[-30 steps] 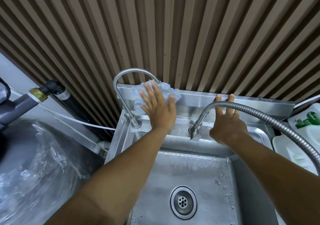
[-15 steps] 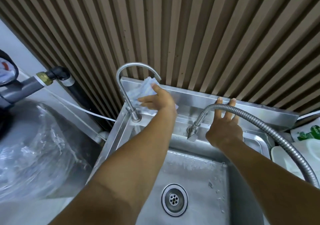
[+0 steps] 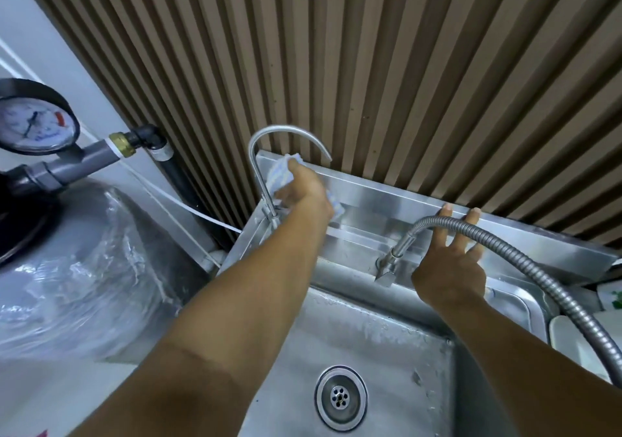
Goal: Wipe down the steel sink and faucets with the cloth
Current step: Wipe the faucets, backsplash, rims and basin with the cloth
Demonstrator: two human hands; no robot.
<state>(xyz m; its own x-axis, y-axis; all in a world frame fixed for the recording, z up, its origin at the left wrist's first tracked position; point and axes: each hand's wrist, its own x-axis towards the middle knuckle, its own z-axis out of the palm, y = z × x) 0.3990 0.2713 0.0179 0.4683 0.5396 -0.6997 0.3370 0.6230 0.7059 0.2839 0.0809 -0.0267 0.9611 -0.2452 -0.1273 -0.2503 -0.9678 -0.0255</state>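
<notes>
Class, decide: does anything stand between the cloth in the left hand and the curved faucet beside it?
Nothing visible does. The left hand holds the blue-and-white striped cloth on the steel backsplash, right beside the stem of the curved steel gooseneck faucet.

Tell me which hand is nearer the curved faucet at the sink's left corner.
Left. The left hand holds the cloth right beside the curved faucet, at its stem. The right hand rests spread on the back wall behind the hose, well off to the right.
</notes>
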